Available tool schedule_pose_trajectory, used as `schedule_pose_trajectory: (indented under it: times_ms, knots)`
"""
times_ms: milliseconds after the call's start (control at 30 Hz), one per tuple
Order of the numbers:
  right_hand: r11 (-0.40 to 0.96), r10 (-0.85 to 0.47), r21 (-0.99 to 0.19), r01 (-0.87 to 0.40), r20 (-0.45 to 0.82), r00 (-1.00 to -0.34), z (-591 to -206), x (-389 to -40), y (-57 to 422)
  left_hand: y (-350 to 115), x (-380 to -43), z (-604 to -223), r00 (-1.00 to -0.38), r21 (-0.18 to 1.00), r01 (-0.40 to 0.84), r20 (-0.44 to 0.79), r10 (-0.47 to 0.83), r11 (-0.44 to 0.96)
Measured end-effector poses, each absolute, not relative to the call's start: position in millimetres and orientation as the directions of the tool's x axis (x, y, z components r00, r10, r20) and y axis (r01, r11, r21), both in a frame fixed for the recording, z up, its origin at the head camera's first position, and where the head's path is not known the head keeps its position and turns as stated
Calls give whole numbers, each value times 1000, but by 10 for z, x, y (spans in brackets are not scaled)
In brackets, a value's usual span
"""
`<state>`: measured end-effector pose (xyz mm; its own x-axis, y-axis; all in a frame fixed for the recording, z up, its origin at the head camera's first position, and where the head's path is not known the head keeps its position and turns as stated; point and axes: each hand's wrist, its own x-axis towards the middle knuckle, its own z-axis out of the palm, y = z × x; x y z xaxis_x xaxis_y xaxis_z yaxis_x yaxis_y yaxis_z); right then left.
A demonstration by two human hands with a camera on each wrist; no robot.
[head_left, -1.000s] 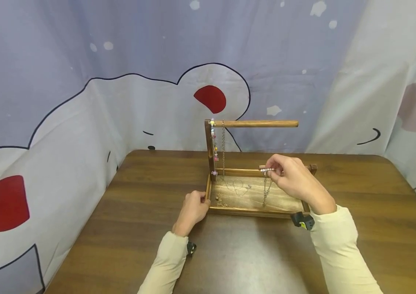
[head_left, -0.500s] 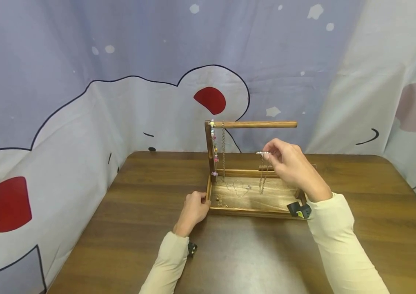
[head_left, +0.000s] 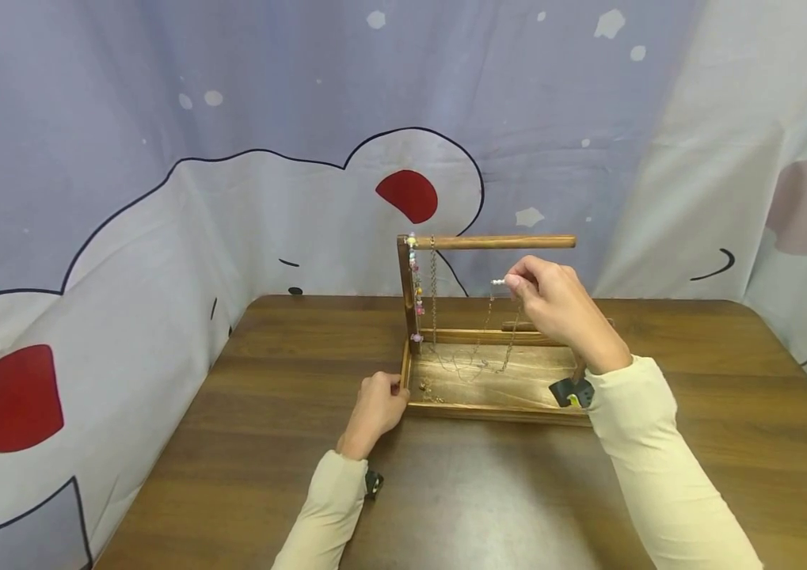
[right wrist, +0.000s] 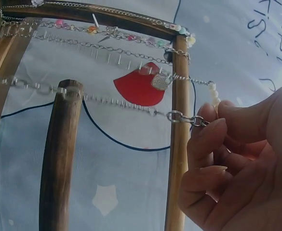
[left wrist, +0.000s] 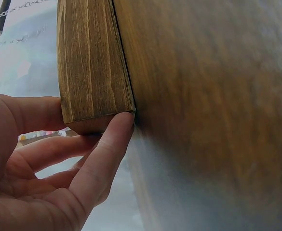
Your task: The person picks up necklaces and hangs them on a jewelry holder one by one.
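My left hand grips the left front corner of a wooden jewelry stand; in the left wrist view its thumb and fingers lie on either side of the end. My right hand pinches a necklace between thumb and fingertips, below the stand's upper bar. White pearl beads and silver chain links show at its fingertips. The chain hangs in a loop toward the tray floor. A silver heart charm shows close by; whether it belongs to this necklace I cannot tell.
A colorful beaded strand and a metal chain hang at the upper bar's left end. A shorter low bar is partly behind my right hand. Small gold-toned jewelry lies in the tray's left front. A printed curtain stands behind the table.
My right hand has risen from beside the low bar and moved slightly left, lifting the necklace. Its chain now hangs in a wider loop. The left hand stays on the stand's corner.
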<state>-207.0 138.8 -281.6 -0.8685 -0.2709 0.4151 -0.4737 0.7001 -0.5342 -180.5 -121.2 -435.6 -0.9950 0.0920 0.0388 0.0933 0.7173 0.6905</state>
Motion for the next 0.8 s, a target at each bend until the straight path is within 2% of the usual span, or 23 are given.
schedule_pose_trajectory:
  times_ms: [433, 800]
  knots:
    - [668, -227, -609, -427, 380, -897, -2725, -2220, 1241, -1215, -1808, -4349, -995, 687, 92, 40, 88, 721]
    - [658, -155, -653, -375, 370, -916, -2747, -2337, 1317, -1219, -1794, -4337, -996, 698, 79, 33, 79, 712]
